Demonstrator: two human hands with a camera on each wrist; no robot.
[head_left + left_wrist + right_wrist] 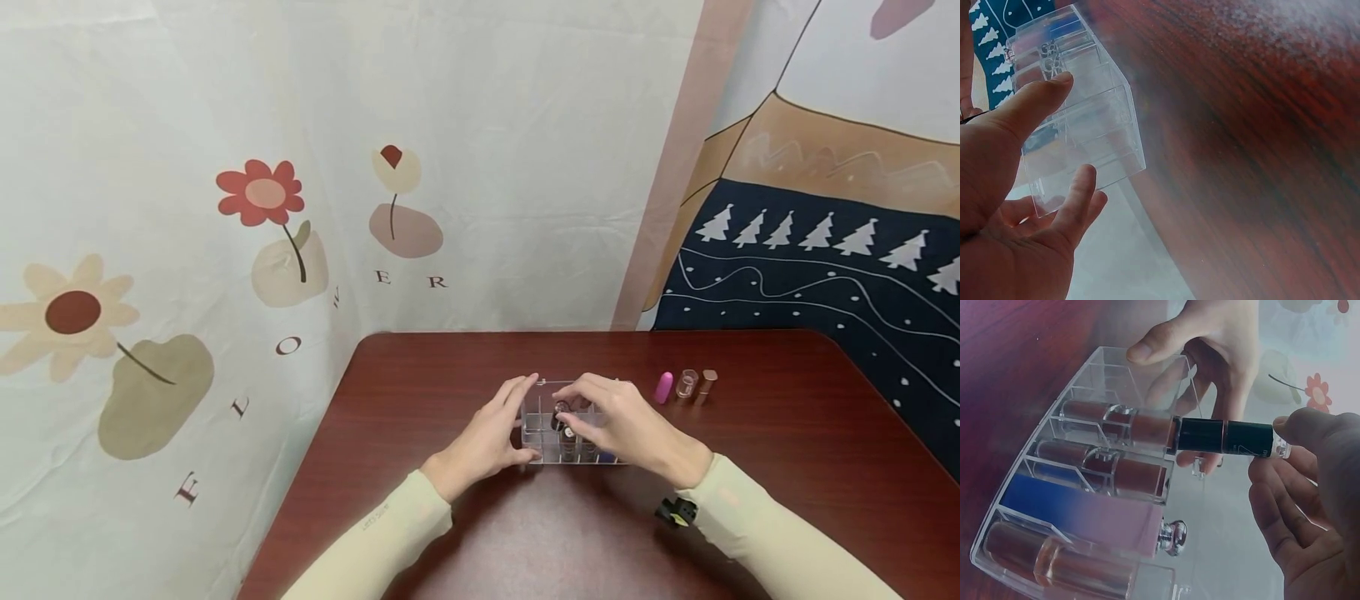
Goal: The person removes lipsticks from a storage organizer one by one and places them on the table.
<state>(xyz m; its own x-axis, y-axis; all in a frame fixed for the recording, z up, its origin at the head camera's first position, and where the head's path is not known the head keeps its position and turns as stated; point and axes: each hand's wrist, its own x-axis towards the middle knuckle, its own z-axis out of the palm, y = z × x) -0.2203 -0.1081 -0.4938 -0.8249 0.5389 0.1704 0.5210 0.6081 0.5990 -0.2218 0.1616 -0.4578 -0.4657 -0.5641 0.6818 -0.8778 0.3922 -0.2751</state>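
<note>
A clear plastic lipstick organizer (551, 450) with divided compartments stands on the table. My left hand (483, 433) grips its left end, thumb at the front and fingers towards the back, as the left wrist view also shows. My right hand (626, 425) pinches the end of a dark lipstick tube (1225, 436) between thumb and fingers, at the organizer's upper side. Whether the tube's far end is inside a compartment I cannot tell. Seated in neighbouring compartments are clear-cased lip tubes (1107, 464), a blue-to-pink tube (1082, 515) and a clear-and-brown tube (1085, 569).
Right of the organizer, a bright pink tube (663, 387), a clear round-topped container (686, 384) and a brown-gold lipstick (706, 387) stand on the dark red table (435, 367). Behind the table hangs a printed cloth (510, 208).
</note>
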